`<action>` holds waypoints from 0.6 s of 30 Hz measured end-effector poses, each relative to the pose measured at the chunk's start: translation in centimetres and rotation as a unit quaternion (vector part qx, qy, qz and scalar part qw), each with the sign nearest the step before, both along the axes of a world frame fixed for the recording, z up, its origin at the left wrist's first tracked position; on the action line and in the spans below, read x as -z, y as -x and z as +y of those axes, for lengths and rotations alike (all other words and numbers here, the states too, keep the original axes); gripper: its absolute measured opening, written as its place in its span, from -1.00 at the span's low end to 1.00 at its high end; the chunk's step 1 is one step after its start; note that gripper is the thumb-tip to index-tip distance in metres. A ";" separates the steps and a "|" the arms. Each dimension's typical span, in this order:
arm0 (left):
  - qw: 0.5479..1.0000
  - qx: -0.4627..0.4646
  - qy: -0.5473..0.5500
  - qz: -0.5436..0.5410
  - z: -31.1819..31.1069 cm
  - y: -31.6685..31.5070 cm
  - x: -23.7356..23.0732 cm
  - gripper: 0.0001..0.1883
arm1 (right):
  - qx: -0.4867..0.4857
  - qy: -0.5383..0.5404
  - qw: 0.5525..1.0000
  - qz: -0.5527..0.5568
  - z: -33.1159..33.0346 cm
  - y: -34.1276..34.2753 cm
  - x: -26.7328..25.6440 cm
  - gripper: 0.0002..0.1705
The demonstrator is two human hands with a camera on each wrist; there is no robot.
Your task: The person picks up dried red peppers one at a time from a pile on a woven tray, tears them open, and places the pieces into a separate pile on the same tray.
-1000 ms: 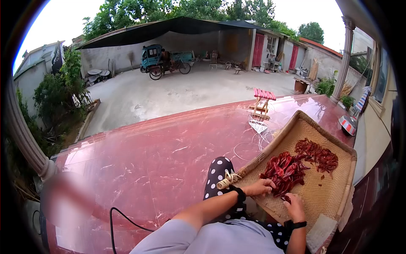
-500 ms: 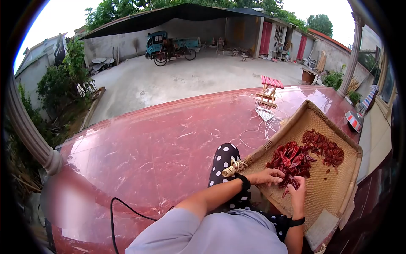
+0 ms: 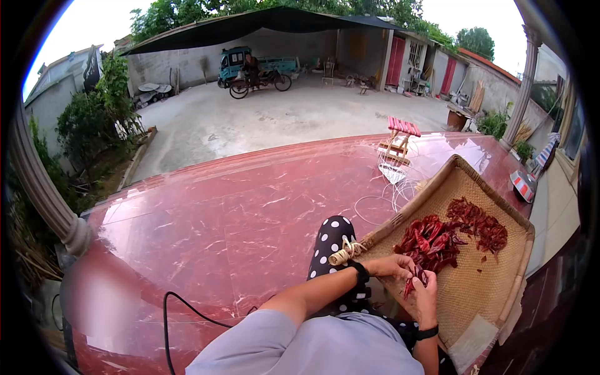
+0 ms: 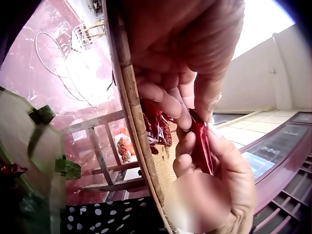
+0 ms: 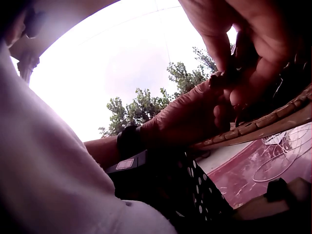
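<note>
My right hand (image 3: 427, 299) grips a dried red chili pepper (image 3: 412, 282) over the near side of a shallow woven basket (image 3: 465, 294). Close against it, my left hand (image 3: 392, 266) pinches the upper end of the same pepper between thumb and fingers. In the left wrist view the pepper (image 4: 203, 148) runs lengthwise from the left fingertips down into the right hand (image 4: 236, 168). Just beyond the hands lies a heap of whole dried chilies (image 3: 431, 240). A flatter pile of darker red chili pieces (image 3: 478, 225) sits farther back in the basket.
A bundle of pale cord (image 3: 345, 253) hangs on the basket's left edge, above a knee in dotted trousers (image 3: 331, 240). Beyond stand a striped folding stool (image 3: 400, 134) and loose white wire (image 3: 390, 194) on red tiles. A white sheet (image 3: 474, 342) lies at the basket's near corner.
My right hand has lifted a chili from the heap's near edge towards me. The left hand has left the heap and come together with it on that pepper.
</note>
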State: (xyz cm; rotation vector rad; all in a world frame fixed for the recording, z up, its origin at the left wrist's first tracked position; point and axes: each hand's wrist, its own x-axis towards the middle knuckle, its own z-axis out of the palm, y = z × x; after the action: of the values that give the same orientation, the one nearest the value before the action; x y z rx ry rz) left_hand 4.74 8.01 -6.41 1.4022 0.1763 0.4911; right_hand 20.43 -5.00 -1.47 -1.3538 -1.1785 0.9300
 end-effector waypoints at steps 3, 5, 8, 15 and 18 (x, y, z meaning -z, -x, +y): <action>1.000 0.002 0.020 -0.014 0.0 0.0 0.0 -0.73 | -0.007 0.019 0.996 0.088 -0.4 0.5 -0.7 -0.69; 0.998 0.009 0.049 -0.031 -0.1 0.4 -0.3 -0.75 | -0.018 0.039 0.995 0.090 -0.5 0.2 -0.6 -0.70; 0.996 -0.040 0.070 -0.046 0.0 0.3 0.0 -0.77 | -0.026 0.090 0.992 0.081 -0.9 0.2 -1.2 -0.72; 0.994 -0.069 0.070 -0.049 -0.2 0.1 -0.2 -0.78 | 0.019 0.086 0.996 0.022 -1.6 0.8 -1.8 -0.73; 0.992 -0.085 0.085 -0.023 -0.4 0.3 -1.1 -0.83 | 0.066 0.032 0.997 -0.002 -1.4 -0.5 -1.6 -0.75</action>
State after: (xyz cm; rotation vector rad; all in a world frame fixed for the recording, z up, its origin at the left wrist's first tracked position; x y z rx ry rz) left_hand 4.40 7.60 -5.28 1.2138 0.2961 0.6333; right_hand 20.97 -6.40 0.08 -1.4663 -1.0566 0.8774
